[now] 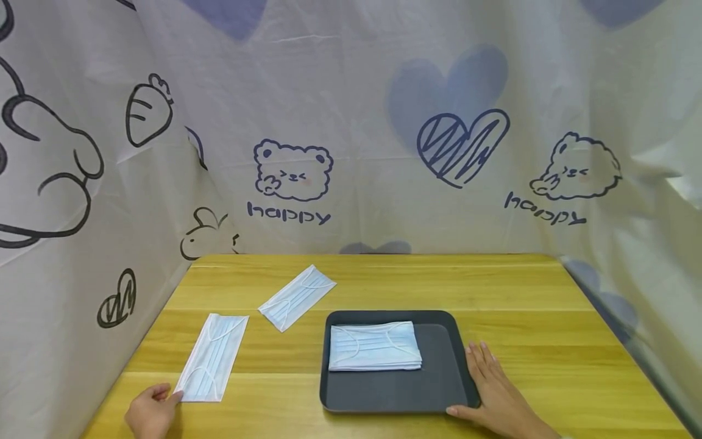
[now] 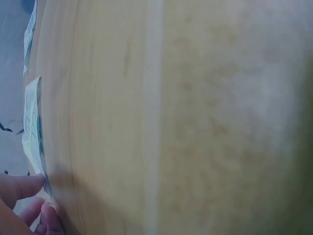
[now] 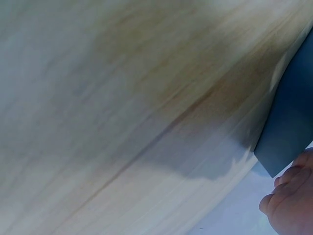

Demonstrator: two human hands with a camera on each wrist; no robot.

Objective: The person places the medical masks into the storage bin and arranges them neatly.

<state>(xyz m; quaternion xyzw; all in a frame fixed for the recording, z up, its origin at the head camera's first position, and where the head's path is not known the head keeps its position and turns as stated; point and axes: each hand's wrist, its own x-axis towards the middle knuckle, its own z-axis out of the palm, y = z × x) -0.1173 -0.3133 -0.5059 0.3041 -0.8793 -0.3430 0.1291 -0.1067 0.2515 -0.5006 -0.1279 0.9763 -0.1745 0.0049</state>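
Note:
My left hand (image 1: pixel 151 412) pinches the near-left corner of a pale blue pleated face mask (image 1: pixel 212 360) lying slanted on the table. In the left wrist view, the thumb (image 2: pixel 27 186) and fingertips meet at the mask's edge. Another face mask (image 1: pixel 297 297) lies flat farther back, its white ear loops on top. Inside a dark grey tray (image 1: pixel 395 395), a neat stack of face masks (image 1: pixel 375 347) fills the back left part. Against the tray's right wall lies my right hand (image 1: pixel 501 393), fingers extended along the side and thumb at the near right corner.
The wooden table (image 1: pixel 493 286) carries the tray and masks. Behind it and along both sides hangs a white curtain (image 1: pixel 362 183) printed with hearts and cartoon animals, meeting the table's back edge.

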